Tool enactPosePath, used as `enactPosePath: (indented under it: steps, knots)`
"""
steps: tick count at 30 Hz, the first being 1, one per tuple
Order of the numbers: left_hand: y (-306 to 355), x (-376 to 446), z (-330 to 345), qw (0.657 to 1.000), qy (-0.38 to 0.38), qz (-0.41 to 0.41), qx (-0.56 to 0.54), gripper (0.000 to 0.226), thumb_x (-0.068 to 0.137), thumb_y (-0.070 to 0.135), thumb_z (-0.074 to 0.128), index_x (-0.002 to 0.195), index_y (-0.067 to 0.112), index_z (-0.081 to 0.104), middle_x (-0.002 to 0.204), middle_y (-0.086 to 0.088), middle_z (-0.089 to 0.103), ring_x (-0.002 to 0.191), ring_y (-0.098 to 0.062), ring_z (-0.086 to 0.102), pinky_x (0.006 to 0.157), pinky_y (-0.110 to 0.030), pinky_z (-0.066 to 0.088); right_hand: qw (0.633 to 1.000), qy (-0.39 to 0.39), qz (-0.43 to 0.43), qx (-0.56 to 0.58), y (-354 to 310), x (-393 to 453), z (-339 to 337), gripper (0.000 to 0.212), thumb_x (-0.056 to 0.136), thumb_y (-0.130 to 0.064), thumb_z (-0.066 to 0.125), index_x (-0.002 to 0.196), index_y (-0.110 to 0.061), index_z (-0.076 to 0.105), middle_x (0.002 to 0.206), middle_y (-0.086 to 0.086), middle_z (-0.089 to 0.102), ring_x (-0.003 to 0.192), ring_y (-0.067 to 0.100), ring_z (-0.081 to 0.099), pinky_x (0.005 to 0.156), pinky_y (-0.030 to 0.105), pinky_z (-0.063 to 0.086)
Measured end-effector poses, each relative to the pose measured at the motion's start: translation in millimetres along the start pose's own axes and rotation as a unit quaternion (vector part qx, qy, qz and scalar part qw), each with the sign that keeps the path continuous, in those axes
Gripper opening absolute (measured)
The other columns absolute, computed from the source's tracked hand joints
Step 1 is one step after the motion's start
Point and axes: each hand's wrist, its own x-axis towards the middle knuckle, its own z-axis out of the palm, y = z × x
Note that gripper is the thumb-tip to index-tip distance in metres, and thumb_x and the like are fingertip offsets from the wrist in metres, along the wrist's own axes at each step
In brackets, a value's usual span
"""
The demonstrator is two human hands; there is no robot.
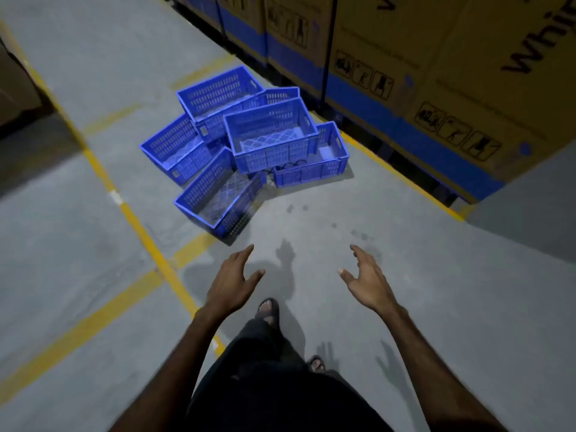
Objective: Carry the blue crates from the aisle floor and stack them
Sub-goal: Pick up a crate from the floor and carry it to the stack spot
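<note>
1. Here, both hands are empty. The left hand (pixel 232 283) and the right hand (pixel 366 280) are stretched forward with fingers straight and spread, palms turned toward each other. I judge this is to be ready to take a crate by its two sides.
2. The blue crates (pixel 246 145) lie in a loose heap on the grey floor (pixel 405 275), well ahead of the hands and not touched by them. They are not stacked properly: some lean on others and stay tilted, so they look dropped there and not arranged.
3. The nearest crate (pixel 218 198) sits on the floor at an angle, with one side resting against the heap. It is probably the first one to take, because nothing lies on it.
4. The heap is beside a row of big cardboard boxes (pixel 436 73) and between yellow lines (pixel 131 213) painted on the floor.
5. One foot in a sandal (pixel 268 310) is set forward, so the person seems to be walking toward the heap. No crate is carried yet.
</note>
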Motion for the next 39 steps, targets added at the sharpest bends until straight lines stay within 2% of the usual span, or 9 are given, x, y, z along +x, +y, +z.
enactPosePath:
  steps: [10,13,17,22,28,32,35,39]
  knots:
    - [5.2,139.2,-29.8,0.999,-0.032,0.012,-0.021,0.071,0.101,0.043,0.064,0.161,0.02,0.036,0.162,-0.009,0.043,0.149,-0.028,0.039,0.118,-0.039,0.031,0.998,-0.034,0.031,-0.036,-53.5,103.4,-18.5,0.071,0.099,-0.043,0.062,0.16,-0.028,0.029,0.161,0.005,0.04,0.142,0.028,0.047,0.113,0.046,0.041]
    - [11.5,187.6,-49.5,0.998,-0.045,0.026,-0.036,0.07,0.101,0.043,0.064,0.161,0.019,0.036,0.163,-0.009,0.041,0.149,-0.028,0.038,0.12,-0.041,0.03,0.999,-0.015,0.049,-0.003,-80.4,137.2,-27.2,0.069,0.098,-0.04,0.066,0.158,-0.025,0.034,0.156,0.008,0.045,0.138,0.029,0.051,0.112,0.044,0.043]
    - [9.6,246.6,-70.7,0.997,-0.056,0.048,-0.025,0.072,0.099,0.048,0.064,0.16,0.018,0.038,0.16,-0.01,0.044,0.148,-0.029,0.04,0.12,-0.041,0.032,0.992,0.013,0.079,0.098,-113.7,178.8,-34.3,0.065,0.099,-0.027,0.069,0.156,-0.016,0.04,0.151,0.011,0.05,0.13,0.031,0.057,0.098,0.03,0.045]
    - [5.0,289.6,-87.5,0.997,-0.053,0.04,-0.028,0.071,0.1,0.046,0.065,0.16,0.02,0.038,0.16,-0.009,0.044,0.146,-0.029,0.042,0.117,-0.043,0.036,0.99,0.008,0.091,0.112,-134.3,223.8,-43.9,0.065,0.098,-0.029,0.069,0.155,-0.017,0.04,0.151,0.011,0.05,0.13,0.032,0.057,0.099,0.034,0.046]
    - [2.2,336.4,-87.4,0.998,-0.044,0.0,-0.046,0.07,0.099,0.043,0.066,0.159,0.02,0.039,0.159,-0.01,0.046,0.146,-0.029,0.042,0.117,-0.041,0.035,0.992,-0.016,0.09,0.089,-148.9,302.1,-59.5,0.066,0.098,-0.03,0.069,0.155,-0.016,0.04,0.149,0.012,0.052,0.127,0.032,0.059,0.1,0.035,0.046]
    - [13.1,379.7,-96.8,0.998,-0.035,-0.032,-0.044,0.068,0.098,0.04,0.068,0.157,0.017,0.044,0.149,-0.015,0.053,0.137,-0.034,0.051,0.108,-0.039,0.039,0.995,-0.037,0.071,0.067,-161.0,370.5,-76.5,0.066,0.097,-0.031,0.07,0.155,-0.016,0.04,0.148,0.011,0.053,0.124,0.03,0.061,0.101,0.036,0.047]
    - [26.7,417.5,-115.8,0.997,-0.018,-0.052,-0.046,0.079,0.087,0.052,0.059,0.153,0.01,0.048,0.147,-0.02,0.056,0.134,-0.037,0.054,0.105,-0.038,0.04,0.996,-0.059,0.049,0.043,-174.7,424.7,-95.7,0.067,0.097,-0.032,0.07,0.155,-0.015,0.041,0.148,0.011,0.054,0.127,0.03,0.059,0.105,0.04,0.048]
    - [35.2,464.0,-134.4,0.995,0.018,-0.091,-0.037,0.089,0.084,0.06,0.052,0.155,0.007,0.045,0.151,-0.021,0.053,0.138,-0.037,0.051,0.112,-0.044,0.04,0.996,-0.087,0.014,0.018,-199.0,494.6,-123.8,0.066,0.098,-0.032,0.069,0.155,-0.013,0.041,0.15,0.013,0.052,0.136,0.03,0.052,0.107,0.037,0.043]
